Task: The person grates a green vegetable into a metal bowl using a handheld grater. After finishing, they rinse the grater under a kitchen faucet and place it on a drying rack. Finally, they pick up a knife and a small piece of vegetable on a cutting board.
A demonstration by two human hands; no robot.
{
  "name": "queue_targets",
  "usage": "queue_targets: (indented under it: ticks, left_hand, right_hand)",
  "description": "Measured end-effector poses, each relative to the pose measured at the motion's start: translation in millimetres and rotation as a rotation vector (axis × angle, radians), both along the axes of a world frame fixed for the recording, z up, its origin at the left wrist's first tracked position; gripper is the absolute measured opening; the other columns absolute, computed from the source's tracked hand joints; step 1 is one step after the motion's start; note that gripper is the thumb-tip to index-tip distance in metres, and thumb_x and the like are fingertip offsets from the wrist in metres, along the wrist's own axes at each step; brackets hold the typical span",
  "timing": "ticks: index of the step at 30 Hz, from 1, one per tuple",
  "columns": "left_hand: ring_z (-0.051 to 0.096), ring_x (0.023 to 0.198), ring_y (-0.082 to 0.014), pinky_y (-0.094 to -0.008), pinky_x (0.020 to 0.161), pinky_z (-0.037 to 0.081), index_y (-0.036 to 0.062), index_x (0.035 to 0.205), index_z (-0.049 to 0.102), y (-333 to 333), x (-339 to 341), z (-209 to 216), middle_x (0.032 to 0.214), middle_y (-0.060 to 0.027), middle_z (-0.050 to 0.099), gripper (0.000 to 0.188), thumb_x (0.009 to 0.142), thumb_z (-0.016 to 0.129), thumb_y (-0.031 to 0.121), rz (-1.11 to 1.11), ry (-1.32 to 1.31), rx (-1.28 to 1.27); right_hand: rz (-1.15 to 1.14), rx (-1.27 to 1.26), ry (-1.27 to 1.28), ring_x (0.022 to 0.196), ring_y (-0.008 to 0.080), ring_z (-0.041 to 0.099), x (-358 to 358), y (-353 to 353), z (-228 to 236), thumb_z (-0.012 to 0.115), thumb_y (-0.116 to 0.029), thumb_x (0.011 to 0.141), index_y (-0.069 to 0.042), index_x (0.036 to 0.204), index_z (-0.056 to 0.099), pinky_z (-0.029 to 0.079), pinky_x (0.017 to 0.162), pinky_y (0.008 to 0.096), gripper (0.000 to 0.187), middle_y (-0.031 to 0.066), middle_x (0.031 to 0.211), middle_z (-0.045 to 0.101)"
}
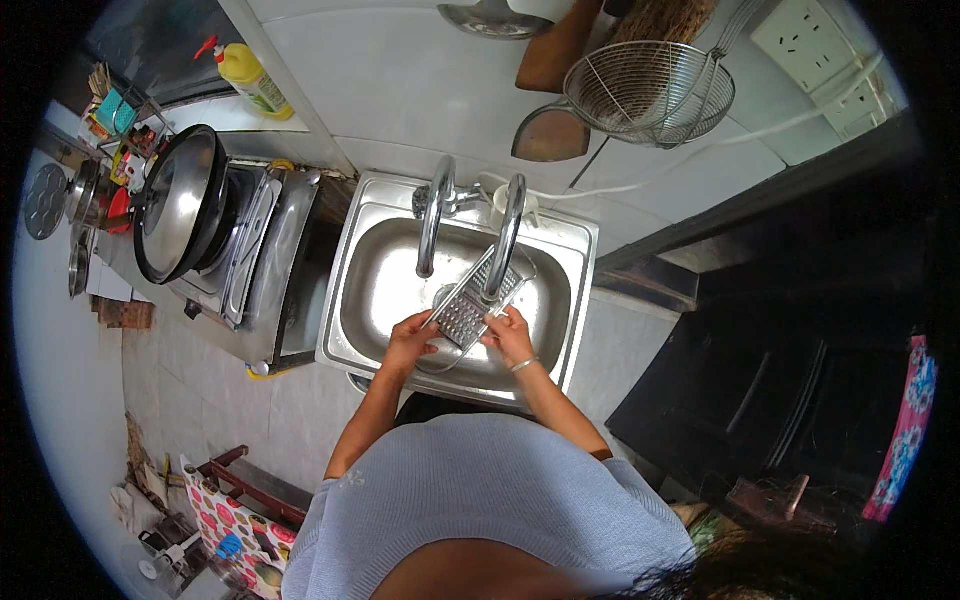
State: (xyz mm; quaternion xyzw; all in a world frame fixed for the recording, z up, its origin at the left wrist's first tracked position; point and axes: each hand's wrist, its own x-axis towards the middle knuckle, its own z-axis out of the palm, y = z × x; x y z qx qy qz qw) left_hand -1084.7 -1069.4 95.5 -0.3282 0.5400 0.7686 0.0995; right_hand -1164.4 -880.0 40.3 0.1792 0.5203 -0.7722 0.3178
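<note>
Over the steel sink I hold a flat metal grater in both hands. It lies at a slant, its upper end under the right-hand faucet. My left hand grips its lower left edge with closed fingers. On the opposite edge, my right hand is closed too, with a bracelet at the wrist. A thin wire loop shows below the grater. Whether water runs from the faucet I cannot tell. A second curved faucet arches over the basin to the left.
Left of the sink stands a stove with a lidded black wok. A yellow bottle sits on the window ledge. Above the sink hang a wire strainer, a ladle and a spatula. A dark door is at right.
</note>
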Motion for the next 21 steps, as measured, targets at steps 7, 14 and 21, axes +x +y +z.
queue_targets:
  ticks: [7, 14, 21]
  left_hand:
    - [0.059, 0.079, -0.0083, -0.0198, 0.056, 0.044, 0.0102, 0.117, 0.055, 0.2, 6.0, 4.2, 0.095, 0.0016, 0.063, 0.031, 0.086, 0.057, 0.014, 0.043, 0.004, 0.052]
    - [0.059, 0.078, -0.0083, -0.0193, 0.055, 0.042, 0.0069, 0.119, 0.054, -17.6, 12.7, -15.0, 0.094, 0.0000, 0.063, 0.032, 0.088, 0.054, 0.014, -0.074, -0.011, 0.105]
    - [0.062, 0.072, -0.0100, -0.0187, 0.054, 0.043, 0.0031, 0.116, 0.053, -19.9, 15.6, -1.7, 0.090, -0.0027, 0.064, 0.030, 0.090, 0.052, 0.018, -0.124, -0.083, 0.096]
  right_hand:
    - [0.096, 0.234, 0.177, 0.052, 0.0048, 0.051, 0.9, -18.3, 9.9, 0.067, -0.001, 0.074, -0.007, 0.082, 0.050, 0.045, 0.040, 0.0189, 0.020, -0.0036, 0.063, 0.048]
    - [0.068, 0.164, 0.084, 0.054, 0.0069, 0.054, -18.9, 20.7, 5.0, 0.059, -0.005, 0.081, -0.001, 0.106, 0.052, 0.049, 0.044, 0.0204, 0.026, -0.0025, 0.063, 0.049]
    - [0.002, 0.491, 0.300, 0.053, 0.0083, 0.051, -16.7, 25.1, -7.7, 0.062, -0.012, 0.081, 0.004, 0.115, 0.047, 0.048, 0.043, 0.0218, 0.040, -0.0004, 0.067, 0.049]
